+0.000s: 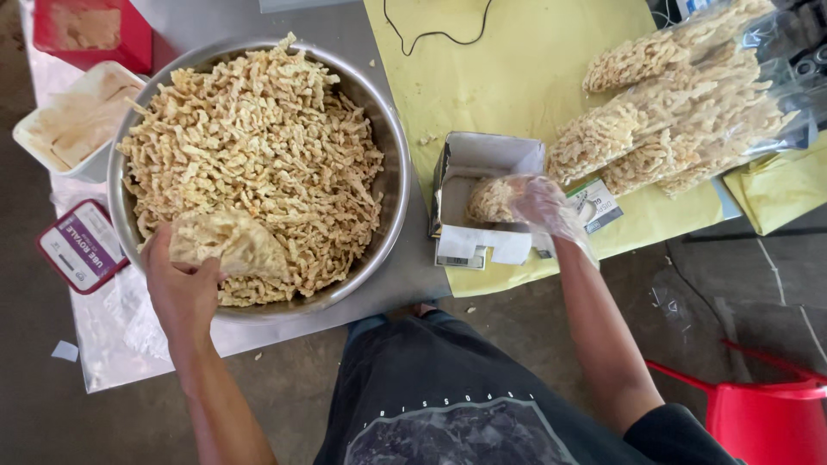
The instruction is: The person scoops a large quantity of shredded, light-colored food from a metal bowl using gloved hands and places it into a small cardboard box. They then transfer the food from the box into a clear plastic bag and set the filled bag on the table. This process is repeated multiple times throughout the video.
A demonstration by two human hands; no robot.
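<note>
A big metal bowl is heaped with pale fried snack strips. My left hand rests at the bowl's near rim, closed on a clear plastic bag partly filled with strips. My right hand, covered in a clear plastic glove, grips a clump of strips inside a small open cardboard box on the yellow sheet.
Several filled clear bags of strips lie at the right. A red tub, a white tray and a purple-lidded container sit left of the bowl. A black cable crosses the top. A red chair stands lower right.
</note>
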